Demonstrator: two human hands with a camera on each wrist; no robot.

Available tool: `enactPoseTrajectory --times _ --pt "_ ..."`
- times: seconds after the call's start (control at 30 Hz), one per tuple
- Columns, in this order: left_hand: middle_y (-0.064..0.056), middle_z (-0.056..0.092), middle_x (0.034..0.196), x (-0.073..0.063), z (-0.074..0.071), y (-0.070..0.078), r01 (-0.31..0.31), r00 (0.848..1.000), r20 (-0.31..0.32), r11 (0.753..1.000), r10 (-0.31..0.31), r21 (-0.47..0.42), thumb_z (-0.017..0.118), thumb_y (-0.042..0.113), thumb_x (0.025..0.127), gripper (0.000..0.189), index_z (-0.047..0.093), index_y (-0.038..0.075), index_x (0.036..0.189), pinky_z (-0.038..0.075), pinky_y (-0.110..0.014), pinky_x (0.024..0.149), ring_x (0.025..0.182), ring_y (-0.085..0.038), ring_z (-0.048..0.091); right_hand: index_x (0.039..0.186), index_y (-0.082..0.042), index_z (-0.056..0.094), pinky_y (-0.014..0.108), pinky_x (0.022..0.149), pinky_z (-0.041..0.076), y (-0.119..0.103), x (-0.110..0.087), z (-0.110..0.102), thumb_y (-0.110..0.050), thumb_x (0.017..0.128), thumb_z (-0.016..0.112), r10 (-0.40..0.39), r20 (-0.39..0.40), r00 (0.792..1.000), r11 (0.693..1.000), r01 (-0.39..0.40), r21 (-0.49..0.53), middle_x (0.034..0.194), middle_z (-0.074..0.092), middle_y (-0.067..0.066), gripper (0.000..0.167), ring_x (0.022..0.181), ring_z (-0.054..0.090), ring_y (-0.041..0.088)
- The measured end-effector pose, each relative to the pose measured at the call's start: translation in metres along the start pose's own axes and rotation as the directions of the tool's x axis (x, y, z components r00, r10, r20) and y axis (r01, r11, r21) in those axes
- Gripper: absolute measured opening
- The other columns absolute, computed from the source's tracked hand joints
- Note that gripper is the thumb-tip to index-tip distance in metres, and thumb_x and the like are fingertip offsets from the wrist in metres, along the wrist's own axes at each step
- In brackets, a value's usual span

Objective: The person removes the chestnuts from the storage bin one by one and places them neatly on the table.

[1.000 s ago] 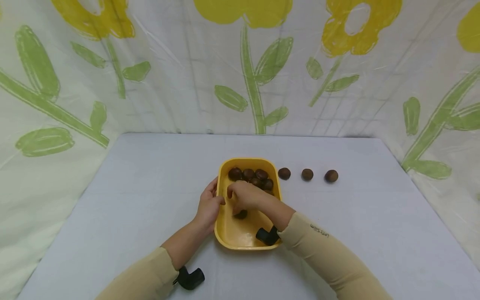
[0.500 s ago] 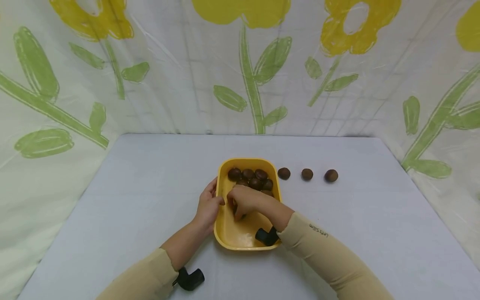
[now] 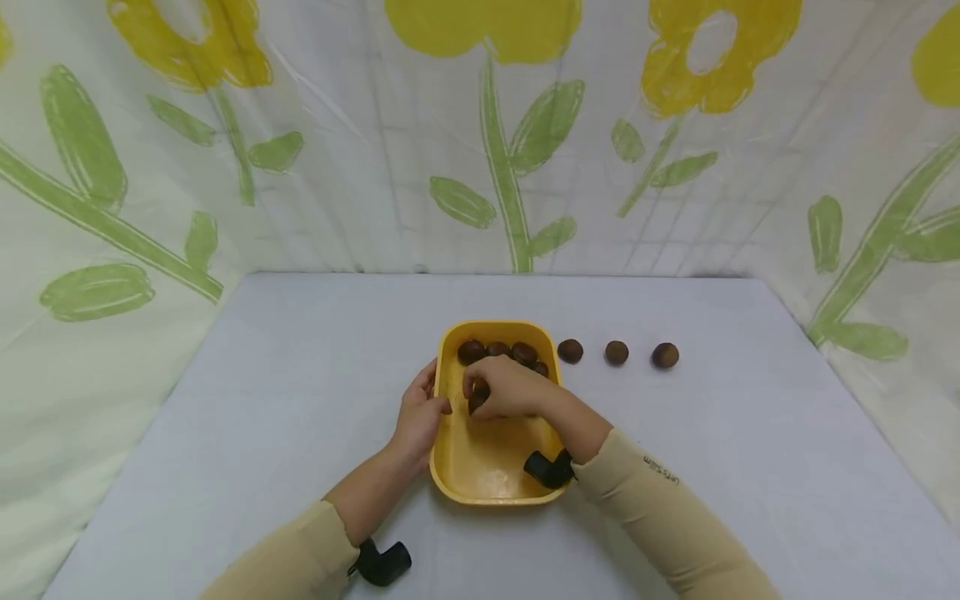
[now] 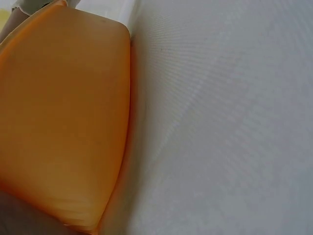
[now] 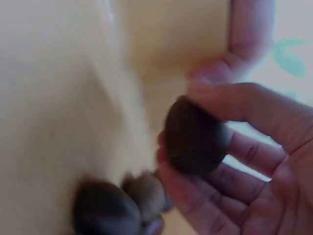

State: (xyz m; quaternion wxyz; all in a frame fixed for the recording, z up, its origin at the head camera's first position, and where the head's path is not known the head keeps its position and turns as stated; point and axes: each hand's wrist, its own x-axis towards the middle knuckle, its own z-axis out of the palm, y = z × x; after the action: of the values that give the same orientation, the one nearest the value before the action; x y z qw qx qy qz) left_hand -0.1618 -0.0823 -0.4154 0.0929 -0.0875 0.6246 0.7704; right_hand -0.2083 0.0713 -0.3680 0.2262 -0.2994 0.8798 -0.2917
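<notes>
My left hand (image 3: 418,418) grips the left side of a yellow plastic tray (image 3: 442,467), its thumb over the rim. In the left wrist view the tray's outer wall (image 4: 63,107) fills the left side. Over the middle of the tray, my right hand (image 3: 510,386) pinches a dark brown chestnut (image 5: 194,137) between thumb and fingers; in the head view that chestnut (image 3: 477,398) is partly covered by the hand. Several more chestnuts (image 3: 471,351) lie at the tray's far end, some hidden behind the right hand. Blurred chestnuts (image 5: 105,209) show below the held one in the right wrist view.
Three chestnuts stand spaced in a row on the white table right of the tray: a near one (image 3: 570,351), a middle one (image 3: 617,352) and an outer one (image 3: 665,355). A flower-printed curtain (image 3: 337,183) hangs behind the table.
My right hand has moved up from the tray's middle toward its far end, carrying the chestnut. The tray's near part is more exposed. My left hand keeps its place on the rim.
</notes>
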Motion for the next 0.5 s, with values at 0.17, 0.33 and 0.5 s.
enactPoseTrajectory --times 0.17,0.33,0.5 --pt "-0.010 0.027 0.152 0.001 -0.001 -0.001 0.003 1.000 0.002 1.000 -0.003 -0.018 0.034 -0.014 0.076 0.075 0.024 0.007 0.147 0.030 -0.043 0.111 0.138 -0.027 0.030 0.097 -0.007 0.065 0.026 0.069 0.052 0.011 -0.012 -0.024 -0.019 0.076 0.074 -0.018 -0.042 0.999 0.985 0.025 0.169 0.090 0.068 0.004 0.026 0.077 0.060 0.011" --pt "-0.008 0.026 0.153 0.004 0.000 -0.002 0.010 1.000 -0.013 1.000 -0.010 -0.013 0.035 -0.015 0.075 0.076 0.024 0.006 0.147 0.027 -0.041 0.113 0.140 -0.024 0.027 0.103 -0.002 0.065 0.044 0.074 0.055 0.030 -0.031 -0.047 -0.019 0.078 0.072 0.034 -0.063 0.997 0.936 -0.010 0.353 0.094 0.068 0.008 0.031 0.079 0.062 0.016" --pt "-0.007 0.026 0.153 0.005 0.001 -0.002 0.012 1.000 -0.025 1.000 -0.012 -0.006 0.035 -0.015 0.075 0.076 0.024 0.007 0.147 0.026 -0.041 0.114 0.140 -0.024 0.026 0.108 0.001 0.063 0.043 0.079 0.055 0.051 -0.052 -0.064 -0.020 0.079 0.071 0.113 -0.112 0.987 0.898 -0.053 0.437 0.102 0.067 0.011 0.037 0.086 0.066 0.019"
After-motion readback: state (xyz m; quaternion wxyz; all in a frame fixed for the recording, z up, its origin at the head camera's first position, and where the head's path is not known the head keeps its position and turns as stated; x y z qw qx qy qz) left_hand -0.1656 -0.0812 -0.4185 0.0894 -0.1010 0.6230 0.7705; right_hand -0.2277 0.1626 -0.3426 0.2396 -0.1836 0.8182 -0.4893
